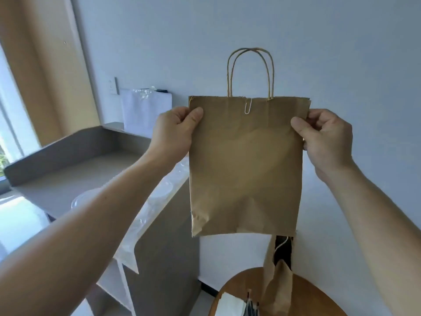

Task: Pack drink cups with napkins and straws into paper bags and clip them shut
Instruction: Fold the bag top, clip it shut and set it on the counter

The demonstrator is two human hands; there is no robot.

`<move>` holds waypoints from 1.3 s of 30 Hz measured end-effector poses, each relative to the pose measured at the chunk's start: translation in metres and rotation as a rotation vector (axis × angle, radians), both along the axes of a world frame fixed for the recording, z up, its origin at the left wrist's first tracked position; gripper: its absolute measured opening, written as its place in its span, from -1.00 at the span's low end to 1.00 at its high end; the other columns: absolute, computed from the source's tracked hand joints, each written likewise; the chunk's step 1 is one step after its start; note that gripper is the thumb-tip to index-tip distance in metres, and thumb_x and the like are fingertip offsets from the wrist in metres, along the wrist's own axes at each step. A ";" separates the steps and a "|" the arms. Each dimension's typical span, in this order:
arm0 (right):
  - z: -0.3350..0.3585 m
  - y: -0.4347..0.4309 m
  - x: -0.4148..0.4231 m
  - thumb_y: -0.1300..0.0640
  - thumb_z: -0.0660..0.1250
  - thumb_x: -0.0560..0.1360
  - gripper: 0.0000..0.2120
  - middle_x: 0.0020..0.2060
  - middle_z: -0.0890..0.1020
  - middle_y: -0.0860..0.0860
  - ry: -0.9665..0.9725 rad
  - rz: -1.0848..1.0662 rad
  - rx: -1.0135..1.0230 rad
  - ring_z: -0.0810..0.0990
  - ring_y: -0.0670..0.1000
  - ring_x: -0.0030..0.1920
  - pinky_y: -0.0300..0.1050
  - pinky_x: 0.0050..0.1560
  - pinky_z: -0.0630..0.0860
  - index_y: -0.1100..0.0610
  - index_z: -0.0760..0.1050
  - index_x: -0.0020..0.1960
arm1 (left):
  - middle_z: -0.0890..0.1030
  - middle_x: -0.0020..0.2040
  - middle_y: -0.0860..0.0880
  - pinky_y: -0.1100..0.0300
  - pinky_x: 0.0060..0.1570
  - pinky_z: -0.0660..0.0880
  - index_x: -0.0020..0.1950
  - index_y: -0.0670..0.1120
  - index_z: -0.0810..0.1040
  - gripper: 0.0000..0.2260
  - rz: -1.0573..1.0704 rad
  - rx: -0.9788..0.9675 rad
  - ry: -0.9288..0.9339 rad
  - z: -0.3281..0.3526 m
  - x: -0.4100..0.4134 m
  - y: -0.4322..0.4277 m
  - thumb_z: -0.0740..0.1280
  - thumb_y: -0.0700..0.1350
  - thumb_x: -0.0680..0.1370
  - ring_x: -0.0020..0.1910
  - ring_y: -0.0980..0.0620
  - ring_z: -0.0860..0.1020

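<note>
Both hands, the left hand (175, 131) and right hand (325, 137), pinch the upper edges of a flat brown paper bag (247, 169). One white wire clip (247, 106) sits on its rim beside the twisted paper handles (250, 71).

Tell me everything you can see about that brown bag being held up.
The paper bag is plain brown paper, wrinkled near the bottom, with two twisted paper handles standing up from its top. It hangs upright and fairly flat in the air before a pale wall. A white paper clip sits over its top edge, left of centre. The left hand pinches its upper left edge, the right hand its upper right edge.
</note>
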State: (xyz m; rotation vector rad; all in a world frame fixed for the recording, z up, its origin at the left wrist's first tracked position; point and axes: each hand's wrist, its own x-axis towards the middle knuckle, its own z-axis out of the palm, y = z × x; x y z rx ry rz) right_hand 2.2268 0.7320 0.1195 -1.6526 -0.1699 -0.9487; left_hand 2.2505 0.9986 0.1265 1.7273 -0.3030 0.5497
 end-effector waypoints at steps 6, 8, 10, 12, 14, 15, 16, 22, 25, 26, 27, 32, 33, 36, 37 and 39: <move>0.050 0.066 0.047 0.18 0.45 0.48 -0.81 -0.38 0.62 -0.28 -0.044 0.155 -0.055 0.58 -0.29 -0.34 -0.43 -0.34 0.45 -0.10 0.56 -0.18 | 0.63 -0.16 -0.09 -0.14 -0.06 0.58 -0.11 -0.12 0.65 -0.77 0.157 0.038 -0.092 0.053 0.029 0.072 0.36 0.03 0.58 -0.19 -0.01 0.55; 0.063 0.092 0.066 0.18 0.46 0.48 -0.83 -0.33 0.62 -0.24 -0.044 0.195 -0.086 0.58 -0.28 -0.34 -0.40 -0.33 0.46 -0.07 0.56 -0.18 | 0.63 -0.26 0.05 0.13 -0.23 0.55 -0.17 -0.05 0.64 -0.82 0.198 0.033 -0.131 0.066 0.039 0.100 0.37 0.00 0.58 -0.29 0.12 0.55; 0.075 0.122 0.087 0.18 0.46 0.47 -0.88 -0.28 0.63 -0.16 -0.024 0.232 -0.115 0.57 -0.25 -0.33 -0.36 -0.31 0.46 0.00 0.57 -0.16 | 0.59 -0.38 0.17 0.30 -0.35 0.48 -0.22 0.00 0.62 -0.81 0.245 0.043 -0.150 0.075 0.046 0.131 0.38 -0.02 0.58 -0.39 0.22 0.52; 0.085 0.156 0.111 0.20 0.46 0.47 -0.91 -0.23 0.64 -0.09 0.013 0.272 -0.143 0.56 -0.23 -0.33 -0.36 -0.32 0.45 0.06 0.58 -0.14 | 0.59 -0.36 0.14 0.24 -0.29 0.47 -0.24 0.02 0.63 -0.81 0.298 0.072 -0.146 0.081 0.056 0.167 0.39 0.00 0.57 -0.34 0.14 0.52; 0.094 0.193 0.135 0.22 0.46 0.47 -0.88 -0.22 0.64 -0.07 0.051 0.306 -0.178 0.56 -0.24 -0.37 -0.40 -0.37 0.42 0.08 0.56 -0.18 | 0.60 -0.30 0.06 0.16 -0.24 0.46 -0.21 0.04 0.64 -0.83 0.321 0.098 -0.147 0.083 0.069 0.205 0.39 0.01 0.56 -0.29 0.03 0.50; 0.098 0.214 0.148 0.23 0.46 0.47 -0.86 -0.23 0.64 -0.07 0.069 0.318 -0.198 0.56 -0.23 -0.36 -0.41 -0.40 0.42 0.08 0.55 -0.20 | 0.61 -0.26 0.00 0.11 -0.23 0.46 -0.19 0.04 0.64 -0.84 0.330 0.109 -0.149 0.083 0.077 0.225 0.39 0.03 0.56 -0.26 -0.01 0.50; 0.100 0.234 0.162 0.24 0.46 0.47 -0.85 -0.23 0.63 -0.07 0.088 0.330 -0.214 0.57 -0.20 -0.34 -0.38 -0.41 0.42 0.08 0.54 -0.21 | 0.61 -0.20 -0.06 0.05 -0.21 0.48 -0.18 0.05 0.65 -0.85 0.340 0.115 -0.154 0.082 0.085 0.246 0.39 0.04 0.55 -0.24 -0.05 0.50; 0.092 0.347 0.248 0.22 0.47 0.47 -0.91 -0.20 0.66 -0.05 0.227 0.436 -0.291 0.62 -0.09 -0.26 -0.20 -0.32 0.44 0.11 0.56 -0.14 | 0.64 -0.08 -0.32 -0.17 -0.17 0.58 -0.06 -0.14 0.69 -0.73 0.358 0.126 -0.157 0.062 0.145 0.370 0.38 0.07 0.51 -0.26 -0.13 0.54; 0.081 0.397 0.290 0.22 0.47 0.47 -0.93 -0.18 0.69 -0.02 0.289 0.459 -0.338 0.65 -0.07 -0.20 -0.17 -0.26 0.44 0.16 0.60 -0.07 | 0.62 -0.20 -0.21 -0.04 -0.23 0.51 -0.05 -0.18 0.66 -0.72 0.360 0.131 -0.131 0.046 0.180 0.421 0.38 0.04 0.56 -0.29 -0.06 0.48; 0.077 0.412 0.305 0.22 0.47 0.47 -0.93 -0.20 0.69 -0.01 0.307 0.459 -0.350 0.65 -0.06 -0.19 -0.17 -0.26 0.44 0.16 0.59 -0.09 | 0.61 -0.23 -0.12 0.02 -0.23 0.48 -0.06 -0.17 0.67 -0.73 0.365 0.140 -0.122 0.041 0.193 0.436 0.37 0.04 0.57 -0.31 -0.02 0.47; 0.074 0.428 0.320 0.22 0.47 0.47 -0.93 -0.22 0.68 -0.01 0.323 0.460 -0.364 0.65 -0.05 -0.20 -0.18 -0.27 0.43 0.15 0.59 -0.12 | 0.61 -0.26 -0.04 0.08 -0.23 0.46 -0.08 -0.15 0.67 -0.74 0.373 0.141 -0.115 0.036 0.205 0.452 0.37 0.04 0.57 -0.34 0.03 0.46; 0.053 0.499 0.398 0.18 0.48 0.48 -0.87 -0.31 0.58 0.00 0.425 0.396 -0.458 0.50 -0.06 -0.32 -0.19 -0.32 0.35 0.14 0.54 -0.18 | 0.55 -0.48 0.06 0.33 -0.44 0.33 -0.16 -0.17 0.67 -0.71 0.422 0.219 -0.094 0.010 0.256 0.504 0.36 0.04 0.58 -0.49 0.19 0.40; 0.047 0.510 0.414 0.19 0.47 0.48 -0.87 -0.33 0.57 -0.01 0.443 0.388 -0.470 0.49 -0.07 -0.34 -0.20 -0.35 0.35 0.15 0.53 -0.18 | 0.60 -0.39 -0.07 0.29 -0.43 0.31 -0.17 -0.21 0.65 -0.68 0.421 0.242 -0.097 0.004 0.265 0.510 0.36 0.03 0.58 -0.42 0.13 0.43; 0.030 0.542 0.459 0.26 0.41 0.52 -0.87 -0.32 0.61 -0.01 0.489 0.409 -0.453 0.57 -0.09 -0.41 -0.20 -0.40 0.42 0.15 0.51 -0.18 | 0.46 -0.47 -0.05 0.16 -0.40 0.21 -0.34 -0.17 0.54 -0.63 0.436 0.282 -0.057 -0.014 0.293 0.526 0.34 0.01 0.59 -0.40 0.07 0.35; 0.024 0.551 0.472 0.29 0.39 0.53 -0.87 -0.30 0.63 0.03 0.499 0.425 -0.428 0.60 -0.06 -0.40 -0.19 -0.38 0.46 0.16 0.51 -0.17 | 0.36 -0.53 0.08 0.15 -0.41 0.18 -0.42 -0.12 0.45 -0.59 0.446 0.298 -0.031 -0.019 0.302 0.531 0.34 0.01 0.59 -0.45 0.09 0.29; 0.013 0.567 0.498 0.33 0.36 0.54 -0.89 -0.27 0.65 0.11 0.513 0.454 -0.372 0.64 0.02 -0.36 -0.15 -0.32 0.56 0.19 0.53 -0.15 | 0.30 -0.58 0.08 0.13 -0.41 0.20 -0.45 -0.07 0.38 -0.57 0.469 0.345 0.008 -0.028 0.320 0.539 0.33 0.01 0.60 -0.49 0.07 0.27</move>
